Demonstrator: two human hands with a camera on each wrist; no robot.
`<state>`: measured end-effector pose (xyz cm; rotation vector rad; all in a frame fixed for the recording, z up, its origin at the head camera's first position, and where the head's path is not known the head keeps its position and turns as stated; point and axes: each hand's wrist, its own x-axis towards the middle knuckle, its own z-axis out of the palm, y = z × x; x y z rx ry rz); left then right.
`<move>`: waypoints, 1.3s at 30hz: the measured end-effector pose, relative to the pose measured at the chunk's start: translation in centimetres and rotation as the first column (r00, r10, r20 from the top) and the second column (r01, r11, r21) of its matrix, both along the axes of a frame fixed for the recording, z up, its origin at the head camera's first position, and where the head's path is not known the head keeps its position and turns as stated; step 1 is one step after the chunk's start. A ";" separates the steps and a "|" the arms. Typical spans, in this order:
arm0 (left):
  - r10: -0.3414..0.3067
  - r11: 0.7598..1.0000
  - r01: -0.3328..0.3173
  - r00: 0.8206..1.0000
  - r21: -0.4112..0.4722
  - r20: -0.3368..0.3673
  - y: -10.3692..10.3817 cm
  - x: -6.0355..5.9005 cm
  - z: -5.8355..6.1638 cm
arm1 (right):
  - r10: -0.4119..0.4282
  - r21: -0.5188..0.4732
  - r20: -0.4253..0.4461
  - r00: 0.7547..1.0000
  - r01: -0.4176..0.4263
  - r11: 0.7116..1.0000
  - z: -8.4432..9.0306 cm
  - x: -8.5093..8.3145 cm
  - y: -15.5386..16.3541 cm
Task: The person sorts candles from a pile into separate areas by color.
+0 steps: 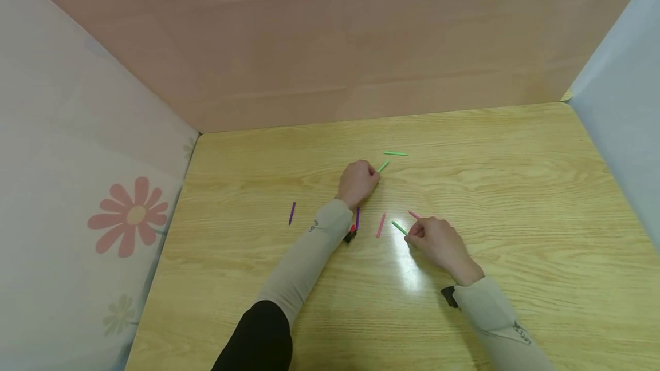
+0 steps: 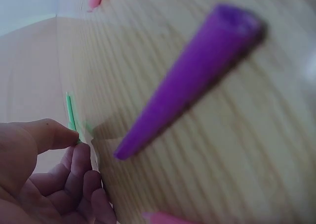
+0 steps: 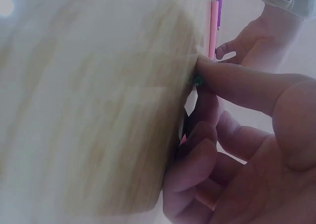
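My left hand pinches one end of a light green stick between thumb and forefinger, close over the table. In the left wrist view that green stick points away from the fingertips. Lower and to the right, my right hand pinches another green stick; its end shows between thumb and forefinger in the right wrist view. A pink stick lies partly hidden behind the right hand. Between the hands are another pink stick and a purple stick, the latter beside the left cuff.
A third green stick lies just beyond the left hand. Off to the left is a second purple stick. The wood-grain table meets a brownish back panel, with pale panels at both sides, the left one flowered.
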<state>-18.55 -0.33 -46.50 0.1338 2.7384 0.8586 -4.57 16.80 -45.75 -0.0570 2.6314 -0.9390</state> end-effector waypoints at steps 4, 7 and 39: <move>-0.010 1.000 0.010 1.000 -0.009 -0.002 -0.1 -0.1 0.0 | -0.002 -0.004 -0.002 1.000 0.002 1.000 0.0 0.0 -0.1; -0.015 1.000 0.015 1.000 -0.013 -0.006 0.0 -0.2 -0.1 | -0.004 -0.005 -0.006 1.000 0.004 1.000 0.0 0.0 -0.1; -0.005 0.998 0.001 0.998 -0.061 -0.060 0.6 -0.2 -0.5 | -0.022 0.010 -0.005 1.000 0.022 1.000 0.0 0.0 -0.2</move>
